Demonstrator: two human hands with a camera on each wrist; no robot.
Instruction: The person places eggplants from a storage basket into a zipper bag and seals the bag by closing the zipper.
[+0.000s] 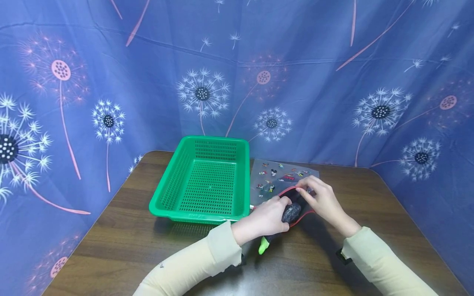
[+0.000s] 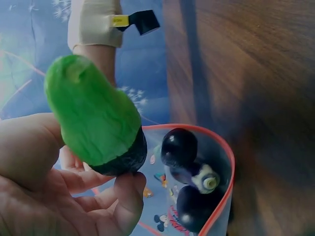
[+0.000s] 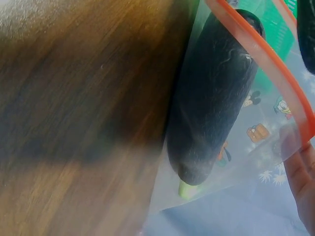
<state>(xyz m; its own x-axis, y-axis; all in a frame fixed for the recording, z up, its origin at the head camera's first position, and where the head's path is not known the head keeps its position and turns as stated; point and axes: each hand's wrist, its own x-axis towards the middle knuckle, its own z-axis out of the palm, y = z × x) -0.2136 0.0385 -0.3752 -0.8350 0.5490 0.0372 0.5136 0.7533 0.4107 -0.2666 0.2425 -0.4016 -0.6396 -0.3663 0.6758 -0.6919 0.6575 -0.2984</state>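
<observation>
My left hand [image 1: 267, 217] grips a dark eggplant [image 1: 291, 212] with a bright green cap [image 2: 93, 113], its dark end at the mouth of a clear, cartoon-printed bag [image 1: 266, 176]. The green end points back toward me, below the hand. On the right, my right hand [image 1: 326, 200] pinches the bag's red rim [image 3: 266, 49] and holds the mouth apart. Inside the bag lie several dark eggplants, one long one [image 3: 211, 98] showing through the clear side in the right wrist view. Others, rounded and shiny [image 2: 179, 147], show through the opening in the left wrist view.
A green plastic basket [image 1: 245, 181] with slotted walls stands left of the bag on the brown wooden table [image 1: 122, 230]. Behind the table hangs a blue cloth [image 1: 155, 82] with dandelion prints.
</observation>
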